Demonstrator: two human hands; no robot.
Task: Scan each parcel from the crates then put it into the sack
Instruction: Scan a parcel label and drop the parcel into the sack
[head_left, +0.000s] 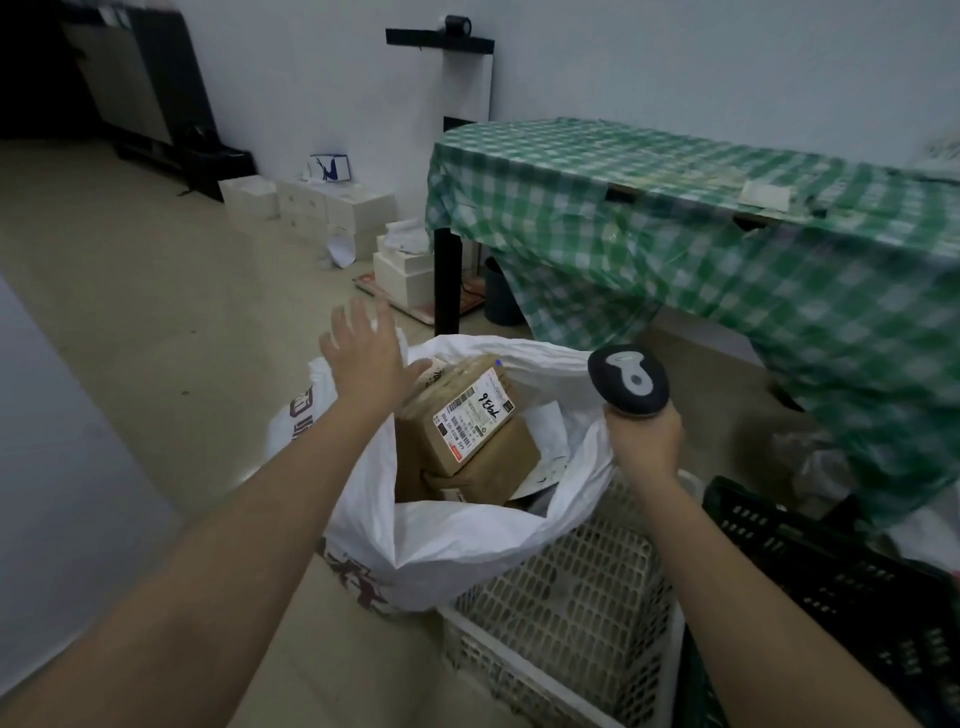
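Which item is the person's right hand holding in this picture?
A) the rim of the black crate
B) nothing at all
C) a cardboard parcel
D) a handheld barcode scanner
D: the right hand is curled round the handle of the handheld barcode scanner, raised beside the white sack, while the left hand is spread open.

Glossy white plastic sack (441, 545) — matt brown cardboard parcel (467, 415), paper-labelled

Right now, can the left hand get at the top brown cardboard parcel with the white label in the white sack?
Probably yes: the left hand hovers open beside the brown cardboard parcel, and the white sack gapes open above it.
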